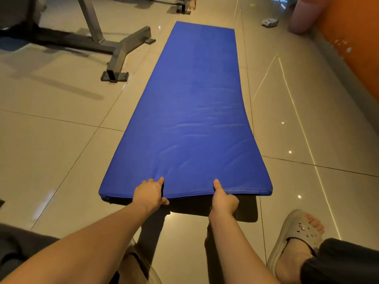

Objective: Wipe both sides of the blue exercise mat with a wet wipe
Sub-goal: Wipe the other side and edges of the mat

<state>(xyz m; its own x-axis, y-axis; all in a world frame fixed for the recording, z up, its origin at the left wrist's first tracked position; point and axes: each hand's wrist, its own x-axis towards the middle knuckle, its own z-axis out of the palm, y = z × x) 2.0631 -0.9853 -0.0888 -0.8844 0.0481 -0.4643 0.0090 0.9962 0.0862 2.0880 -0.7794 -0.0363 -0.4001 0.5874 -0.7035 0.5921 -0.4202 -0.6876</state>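
Left of the blue exercise mat (pixel 192 99), beside its far half, a grey metal frame (pixel 117 54) stands on the tiled floor (pixel 51 150). The mat lies lengthwise away from the person, its near end lifted slightly off the tiles. The left hand (pixel 150 193) grips that near edge left of its middle; the right hand (pixel 223 199) grips it right of the middle, thumb on top. Right of the near end rests a sandalled foot (pixel 295 238). A small white packet (pixel 269 22) lies right of the far end.

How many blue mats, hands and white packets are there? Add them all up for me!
blue mat: 1
hands: 2, the left hand and the right hand, both gripping the mat's near edge
white packet: 1
Total: 4
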